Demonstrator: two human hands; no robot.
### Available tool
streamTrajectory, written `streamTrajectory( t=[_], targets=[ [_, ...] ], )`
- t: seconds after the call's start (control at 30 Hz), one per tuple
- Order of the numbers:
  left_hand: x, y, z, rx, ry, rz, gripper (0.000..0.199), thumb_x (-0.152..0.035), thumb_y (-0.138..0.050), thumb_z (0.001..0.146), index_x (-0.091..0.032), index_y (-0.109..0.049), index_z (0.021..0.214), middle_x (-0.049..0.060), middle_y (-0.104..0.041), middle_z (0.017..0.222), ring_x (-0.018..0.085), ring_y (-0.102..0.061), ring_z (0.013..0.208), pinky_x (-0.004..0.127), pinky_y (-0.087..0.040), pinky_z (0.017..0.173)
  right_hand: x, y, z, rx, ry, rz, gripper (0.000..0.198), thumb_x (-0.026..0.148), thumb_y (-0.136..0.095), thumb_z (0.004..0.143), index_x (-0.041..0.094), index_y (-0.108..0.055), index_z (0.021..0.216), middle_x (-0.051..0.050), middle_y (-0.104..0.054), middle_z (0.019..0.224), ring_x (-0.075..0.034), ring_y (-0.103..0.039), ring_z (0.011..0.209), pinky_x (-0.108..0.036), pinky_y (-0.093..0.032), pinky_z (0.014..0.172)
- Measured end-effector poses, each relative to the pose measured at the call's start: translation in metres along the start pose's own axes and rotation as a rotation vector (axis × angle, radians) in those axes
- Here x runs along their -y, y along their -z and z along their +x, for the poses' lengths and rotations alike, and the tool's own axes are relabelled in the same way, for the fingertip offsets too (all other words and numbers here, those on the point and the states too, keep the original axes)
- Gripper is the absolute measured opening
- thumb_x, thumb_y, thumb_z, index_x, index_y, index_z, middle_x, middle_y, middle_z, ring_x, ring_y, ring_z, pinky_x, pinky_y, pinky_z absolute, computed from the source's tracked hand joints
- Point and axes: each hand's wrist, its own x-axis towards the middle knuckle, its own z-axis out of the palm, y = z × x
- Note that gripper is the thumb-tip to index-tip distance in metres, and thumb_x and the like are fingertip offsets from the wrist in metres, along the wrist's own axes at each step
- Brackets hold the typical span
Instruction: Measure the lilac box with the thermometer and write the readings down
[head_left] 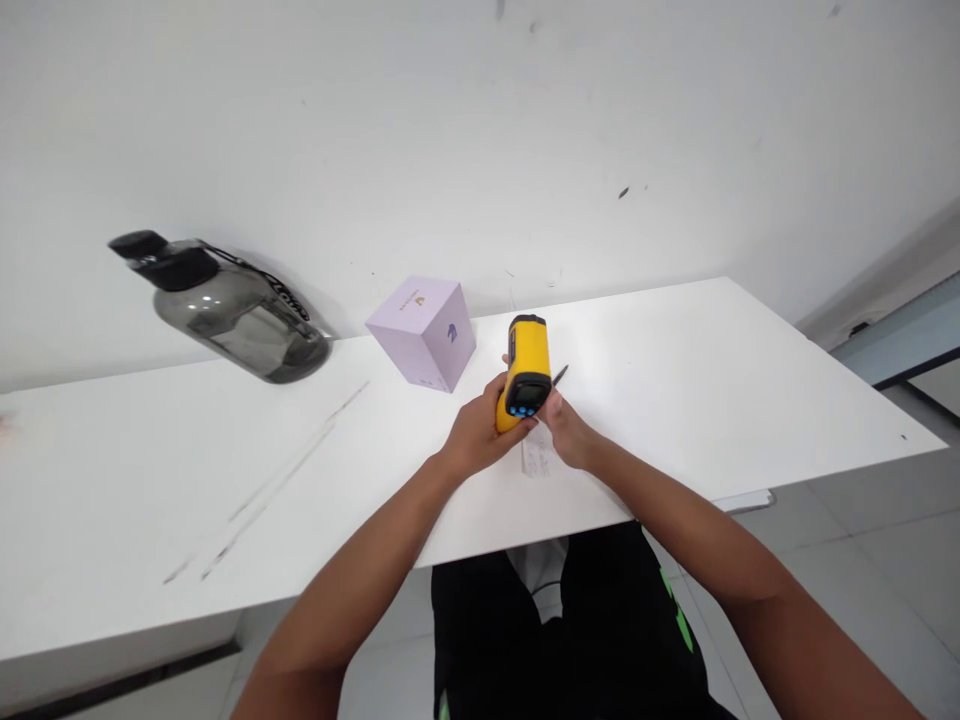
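My left hand (480, 428) is wrapped round the yellow grip of an infrared thermometer (529, 350), which has a black-framed screen and blue buttons facing me. The thermometer is held above the table. Close against its right side is my right hand (573, 436), thumb pointing up, the other fingers mostly hidden. A dark pen (561, 374) sticks out beyond that thumb; whether the hand grips it I cannot tell. Under the hands lies a small paper (534, 460) with handwriting on it, partly covered.
A lilac box (429, 335) stands on the white table (712, 390), left of the thermometer. Farther left is a grey transparent bottle (240, 318) with a black cap and strap. Behind the table rises a marked white wall (450, 130). The table's right edge borders tiled floor.
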Motion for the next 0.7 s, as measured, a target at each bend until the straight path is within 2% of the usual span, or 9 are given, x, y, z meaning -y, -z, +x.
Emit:
streamTrajectory(
  t=[0.07,0.13,0.23,0.3,0.37,0.47,0.57,0.63,0.7],
  targets=[
    [0.001,-0.004,-0.001,-0.024,-0.01,-0.039,0.065,-0.05,-0.062,0.082,-0.027,-0.039,0.139,0.007,-0.069,0.11,0.028,-0.069,0.09,0.04,-0.053,0.074,0.005,0.008,0.004,-0.015,0.008,-0.046,0.082,0.084,-0.014,0.084,0.024,-0.058,0.117,-0.01,-0.062,0.104,-0.025,-0.059,0.101,-0.04,-0.051,0.085],
    [0.001,-0.006,-0.002,-0.054,-0.008,-0.063,0.064,-0.051,-0.062,0.082,-0.027,-0.04,0.137,0.007,-0.07,0.11,0.027,-0.069,0.091,0.041,-0.053,0.076,0.007,0.021,0.009,-0.112,0.051,-0.196,0.079,0.08,-0.013,0.088,0.023,-0.064,0.106,-0.009,-0.063,0.097,-0.024,-0.06,0.094,-0.041,-0.05,0.082],
    [0.001,-0.005,-0.002,-0.139,0.046,-0.037,0.063,-0.054,-0.064,0.08,-0.026,-0.045,0.133,0.006,-0.07,0.101,0.026,-0.069,0.086,0.04,-0.053,0.074,0.003,0.044,0.013,-0.356,0.146,-0.57,0.06,0.068,-0.031,0.094,0.022,-0.069,0.093,-0.01,-0.065,0.088,-0.026,-0.059,0.089,-0.042,-0.047,0.084],
    [0.001,-0.003,-0.001,-0.227,0.09,-0.031,0.063,-0.054,-0.064,0.079,-0.024,-0.046,0.131,0.006,-0.069,0.099,0.025,-0.067,0.081,0.039,-0.052,0.072,-0.005,0.057,0.014,-0.405,0.076,-0.758,0.042,0.052,-0.041,0.097,0.023,-0.071,0.098,-0.01,-0.067,0.087,-0.026,-0.061,0.086,-0.041,-0.047,0.081],
    [0.001,0.001,0.001,-0.315,0.123,-0.041,0.065,-0.053,-0.064,0.078,-0.024,-0.044,0.133,0.006,-0.068,0.097,0.023,-0.066,0.078,0.038,-0.051,0.07,-0.013,0.065,0.015,-0.293,-0.067,-0.956,0.025,0.036,-0.055,0.092,0.025,-0.071,0.108,-0.009,-0.07,0.087,-0.026,-0.062,0.081,-0.038,-0.047,0.074],
    [0.003,0.004,0.005,-0.373,0.149,-0.053,0.07,-0.052,-0.063,0.079,-0.024,-0.04,0.139,0.005,-0.067,0.097,0.022,-0.065,0.076,0.038,-0.05,0.071,-0.019,0.069,0.018,-0.035,-0.263,-1.23,0.025,0.021,-0.058,0.087,0.026,-0.072,0.108,-0.009,-0.073,0.086,-0.025,-0.064,0.077,-0.034,-0.044,0.066],
    [0.003,0.005,0.007,-0.372,0.176,-0.05,0.069,-0.051,-0.061,0.08,-0.025,-0.041,0.14,0.006,-0.068,0.102,0.024,-0.066,0.083,0.039,-0.05,0.077,-0.01,0.071,0.021,0.2,-0.28,-1.383,0.026,0.022,-0.049,0.093,0.025,-0.074,0.101,-0.009,-0.074,0.097,-0.023,-0.066,0.082,-0.031,-0.042,0.065],
    [0.003,0.005,0.008,-0.361,0.194,-0.057,0.069,-0.051,-0.061,0.081,-0.024,-0.041,0.141,0.007,-0.068,0.106,0.024,-0.066,0.088,0.04,-0.05,0.08,0.001,0.077,0.017,0.232,-0.26,-1.422,0.028,0.024,-0.045,0.095,0.022,-0.072,0.103,-0.009,-0.074,0.099,-0.023,-0.067,0.083,-0.03,-0.04,0.065],
    [0.003,0.005,0.009,-0.352,0.208,-0.074,0.07,-0.051,-0.061,0.081,-0.023,-0.04,0.142,0.008,-0.068,0.107,0.025,-0.066,0.09,0.039,-0.05,0.081,0.012,0.086,0.008,0.101,-0.257,-1.382,0.029,0.025,-0.041,0.098,0.02,-0.067,0.11,-0.009,-0.074,0.095,-0.022,-0.066,0.079,-0.029,-0.039,0.065]
  ],
)
